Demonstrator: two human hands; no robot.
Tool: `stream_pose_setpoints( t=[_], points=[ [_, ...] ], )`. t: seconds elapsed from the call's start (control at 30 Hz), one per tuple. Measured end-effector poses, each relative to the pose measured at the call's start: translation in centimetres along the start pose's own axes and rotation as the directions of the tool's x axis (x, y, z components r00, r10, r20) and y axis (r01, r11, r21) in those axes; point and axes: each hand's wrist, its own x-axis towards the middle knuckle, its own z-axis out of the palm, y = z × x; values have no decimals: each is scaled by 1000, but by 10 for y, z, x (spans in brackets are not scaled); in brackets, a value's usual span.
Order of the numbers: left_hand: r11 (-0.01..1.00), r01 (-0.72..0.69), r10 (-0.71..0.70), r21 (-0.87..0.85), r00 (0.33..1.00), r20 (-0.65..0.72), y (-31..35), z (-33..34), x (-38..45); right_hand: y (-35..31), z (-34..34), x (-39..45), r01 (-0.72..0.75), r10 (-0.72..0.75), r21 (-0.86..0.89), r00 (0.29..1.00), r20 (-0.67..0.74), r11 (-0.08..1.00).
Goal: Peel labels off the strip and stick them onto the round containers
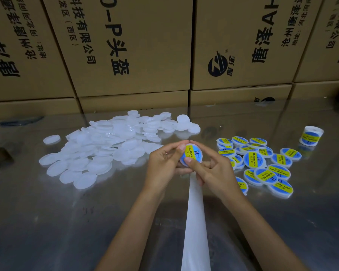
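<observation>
At centre, both hands (162, 163) (211, 169) gripping container (191, 155), fingers pressing label (192, 151); uneven pressure risks creasing, skew toward 12 o'clock.

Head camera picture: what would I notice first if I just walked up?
Both hands, left hand and right hand, hold a round container with a blue and yellow label in the middle, a white strip trailing toward you. A heap of plain white containers lies left, labelled containers right, and cardboard boxes stand behind.
</observation>
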Motion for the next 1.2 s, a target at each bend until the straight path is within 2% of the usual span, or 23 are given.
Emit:
stream_pose_setpoints(
  t=[0.2,0.47,0.63,0.9,1.07,1.2],
  points=[
    [999,38,-37,0,983,179,1,0,-1,1,-5,1,32,-29,23,993,-118,999],
    [999,17,-29,49,970,240,1,1,-2,0,-7,1,-40,54,124,993,-109,991],
    [999,25,-32,37,978,208,-1,0,0,-1,-8,3,-150,163,196,985,-55,969],
    [998,51,-51,-26,999,5,-1,1,-1,-6,-6,1,-244,229,169,968,102,955],
    [993,80,-83,-90,996,-33,1,1,-2,-6,-4,0,-180,173,129,983,62,975],
    [993,86,-86,-85,996,-4,0,2,-2,-4,-4,-1,-129,127,215,992,23,968]
  ],
)
